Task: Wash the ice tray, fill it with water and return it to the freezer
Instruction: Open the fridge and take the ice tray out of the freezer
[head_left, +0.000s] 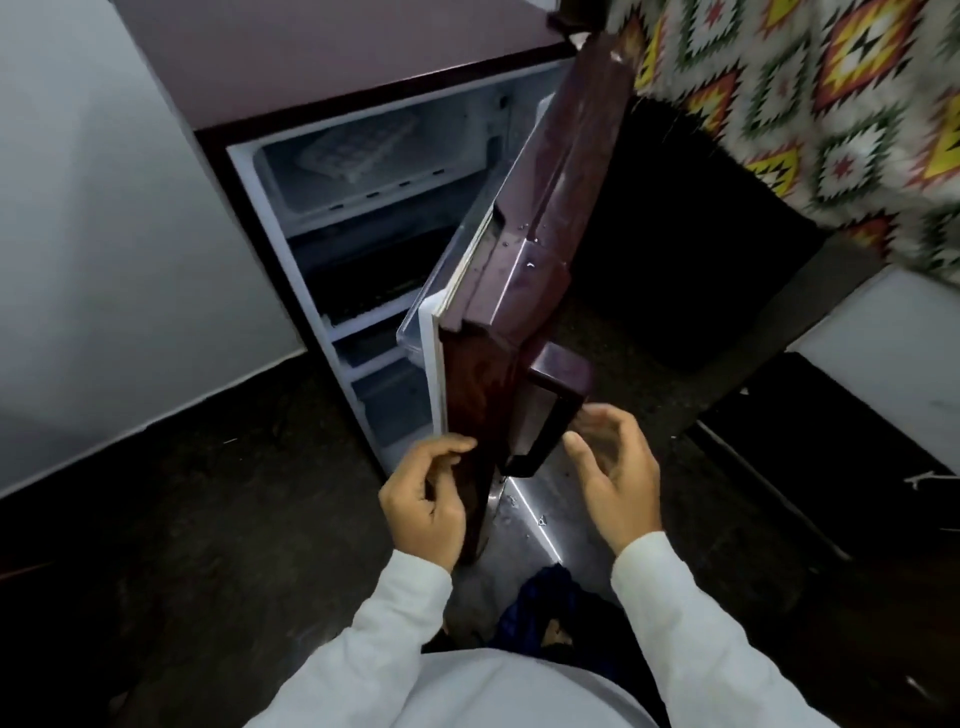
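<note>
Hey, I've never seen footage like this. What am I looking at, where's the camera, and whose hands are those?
This is one picture from a wide-angle camera worn on a person's head, looking forward and down, so the two hands in white sleeves are the wearer's own; there is no machine. Before them the dark red fridge door stands open. The left hand curls its fingers on the door's lower edge; the right hand is relaxed beside the dark red door handle, holding nothing. Up in the white freezer compartment lies a pale plastic ice tray.
</note>
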